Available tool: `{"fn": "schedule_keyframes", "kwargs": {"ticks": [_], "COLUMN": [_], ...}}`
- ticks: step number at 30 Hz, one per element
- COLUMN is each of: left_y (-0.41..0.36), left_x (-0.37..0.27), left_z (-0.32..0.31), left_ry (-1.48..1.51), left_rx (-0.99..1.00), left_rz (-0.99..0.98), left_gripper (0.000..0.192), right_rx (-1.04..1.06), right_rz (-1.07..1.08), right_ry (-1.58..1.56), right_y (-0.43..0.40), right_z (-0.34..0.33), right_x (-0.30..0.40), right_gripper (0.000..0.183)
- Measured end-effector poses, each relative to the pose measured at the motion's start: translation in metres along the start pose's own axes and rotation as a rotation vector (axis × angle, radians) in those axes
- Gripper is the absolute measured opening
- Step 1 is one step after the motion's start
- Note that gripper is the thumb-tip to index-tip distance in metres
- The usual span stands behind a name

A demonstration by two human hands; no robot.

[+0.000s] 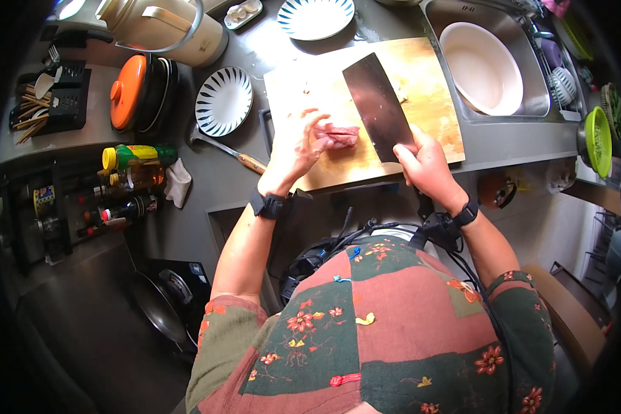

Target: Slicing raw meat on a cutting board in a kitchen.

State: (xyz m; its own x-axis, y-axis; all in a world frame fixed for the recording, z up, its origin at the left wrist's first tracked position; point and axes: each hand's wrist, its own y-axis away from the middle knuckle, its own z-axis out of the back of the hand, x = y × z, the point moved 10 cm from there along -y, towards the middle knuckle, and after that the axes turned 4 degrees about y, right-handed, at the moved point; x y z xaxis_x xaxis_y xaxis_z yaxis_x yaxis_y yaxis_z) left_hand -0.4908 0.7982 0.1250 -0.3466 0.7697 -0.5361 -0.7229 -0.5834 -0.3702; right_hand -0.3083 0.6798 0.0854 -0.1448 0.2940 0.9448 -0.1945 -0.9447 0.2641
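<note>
A light wooden cutting board (419,67) lies on the counter before me, its left part washed out by glare. On it rests a small piece of raw red meat (344,137) with a cut line across it. My left hand (302,145) is at the meat's left end, fingers spread, the thumb at or very near its edge. In my right hand (425,161) is a Chinese cleaver (378,108), gripped by the handle. Its broad dark blade slants over the board to the right of the meat. Yellowish bits (403,93) lie behind the blade.
Left of the board are an oval patterned plate (223,101) and a wooden-handled utensil (238,157). Behind stands another plate (315,19). A white basin (481,67) sits in the sink (541,98) at right. An orange-lidded pot (129,92) and a vacuum flask (165,31) stand left.
</note>
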Motion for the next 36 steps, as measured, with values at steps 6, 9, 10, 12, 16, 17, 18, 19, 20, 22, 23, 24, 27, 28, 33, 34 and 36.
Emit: {"fn": "schedule_keyframes", "kwargs": {"ticks": [6, 9, 10, 12, 16, 17, 18, 19, 20, 22, 23, 24, 27, 28, 33, 34, 36], "left_y": [0.013, 0.033, 0.044, 0.051, 0.044, 0.036, 0.028, 0.022, 0.024, 0.032, 0.036, 0.038, 0.043, 0.048, 0.056, 0.059, 0.061], "left_x": [0.025, 0.043, 0.052, 0.046, 0.046, 0.046, 0.043, 0.039, 0.039, 0.041, 0.044, 0.043, 0.036, 0.034, 0.020, 0.019, 0.011], "left_z": [-0.035, -0.055, -0.065, -0.075, -0.056, -0.044, -0.047, -0.045, -0.055, -0.067, -0.070, -0.072, -0.067, -0.066, -0.048, -0.047, -0.038], "left_ry": [0.018, 0.144, 0.294, 0.445, 0.438, 0.150, 0.251, 0.251, 0.444, 0.640, 0.677, 0.715, 0.795, 0.797, 0.819, 0.819, 0.859], "left_rx": [0.190, 0.171, 0.164, 0.160, 0.026, 0.036, 0.046, 0.044, 0.079, 0.102, 0.085, 0.073, 0.007, 0.004, -0.096, -0.103, -0.173], "left_rz": [0.339, 0.471, 0.614, 0.756, 0.874, 0.728, 0.773, 0.775, 0.869, 0.966, 0.973, 0.978, 0.931, 0.937, 0.761, 0.769, 0.693], "left_gripper": [0.026, 0.031, 0.032, 0.034, 0.044, 0.050, 0.051, 0.051, 0.050, 0.048, 0.045, 0.041, 0.039, 0.039, 0.039, 0.039, 0.037], "right_rx": [-0.053, -0.066, -0.089, -0.116, -0.111, -0.081, -0.085, -0.082, -0.078, -0.034, 0.004, 0.008, 0.082, 0.160, 0.236, 0.251, 0.271], "right_rz": [-0.021, -0.043, -0.036, -0.034, 0.070, 0.093, 0.087, 0.092, 0.098, 0.024, -0.052, -0.053, -0.091, -0.187, -0.283, -0.285, -0.292], "right_ry": [-0.039, -0.061, -0.062, -0.066, 0.068, 0.104, 0.108, 0.150, 0.192, 0.233, 0.272, 0.276, 0.130, 0.072, -0.078, -0.134, -0.186], "right_y": [0.006, 0.009, 0.010, 0.009, 0.008, 0.009, 0.010, 0.011, 0.011, 0.015, 0.017, 0.019, 0.024, 0.027, 0.032, 0.032, 0.033], "right_z": [0.003, 0.003, 0.005, 0.008, 0.010, 0.006, 0.009, 0.010, 0.011, 0.012, 0.010, 0.011, 0.007, 0.002, -0.009, -0.010, -0.011], "right_x": [0.000, 0.001, 0.000, -0.004, 0.003, 0.007, 0.003, 0.000, -0.002, -0.003, -0.009, -0.011, -0.014, -0.018, -0.026, -0.026, -0.026], "right_gripper": [0.033, 0.039, 0.039, 0.039, 0.036, 0.035, 0.035, 0.034, 0.034, 0.031, 0.028, 0.028, 0.033, 0.036, 0.041, 0.041, 0.042]}}
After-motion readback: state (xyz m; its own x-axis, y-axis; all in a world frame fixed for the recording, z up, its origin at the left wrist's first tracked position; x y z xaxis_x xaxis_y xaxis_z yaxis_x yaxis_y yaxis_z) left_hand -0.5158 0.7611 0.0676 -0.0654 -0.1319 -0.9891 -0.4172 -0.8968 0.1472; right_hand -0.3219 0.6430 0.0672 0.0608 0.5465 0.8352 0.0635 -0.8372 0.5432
